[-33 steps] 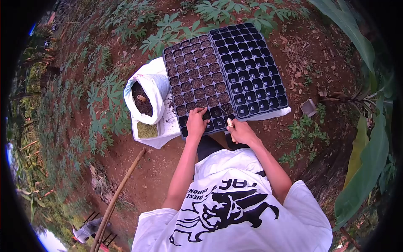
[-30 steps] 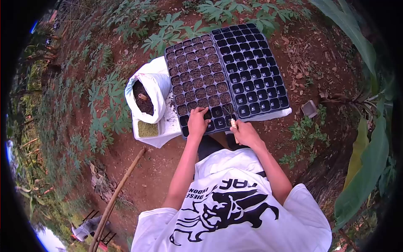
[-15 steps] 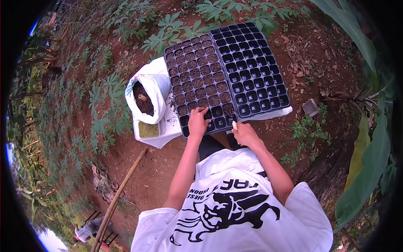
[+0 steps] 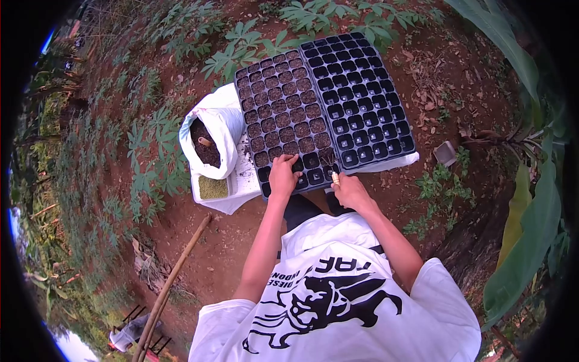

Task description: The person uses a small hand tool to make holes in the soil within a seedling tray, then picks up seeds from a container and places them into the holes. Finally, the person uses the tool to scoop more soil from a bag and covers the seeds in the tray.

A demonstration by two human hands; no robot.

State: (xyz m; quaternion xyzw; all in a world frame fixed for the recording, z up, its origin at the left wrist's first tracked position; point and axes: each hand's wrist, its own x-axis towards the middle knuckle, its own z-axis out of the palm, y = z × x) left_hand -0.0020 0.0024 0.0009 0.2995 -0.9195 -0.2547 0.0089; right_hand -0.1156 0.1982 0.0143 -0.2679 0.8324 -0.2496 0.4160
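A black seedling tray (image 4: 266, 189) lies before me, most of its cells filled with dark soil and several near cells unfilled. My left hand (image 4: 282, 175) rests on its near part, thumb apart from the fingers, holding nothing. At the near right corner, my right hand (image 4: 351, 190) is closed around the pale wooden handle of a small hand rake (image 4: 336, 178). The rake's thin dark head reaches into a soil-filled cell and is hard to make out against it. Touching this tray on the right is a second black seedling tray (image 4: 369, 130) with unfilled cells.
Left of the trays stands a white sack (image 4: 231, 130) of dark soil, with a wooden handle (image 4: 205, 142) poking out. A container of greenish grains (image 4: 213, 187) sits below it. A wooden pole (image 4: 175, 271) slants at lower left; a small square container (image 4: 445, 154) lies on the ground rightward.
The rake and my right hand have shifted slightly, with the handle tilting a little left and away from me. My left hand stays in place on the tray.
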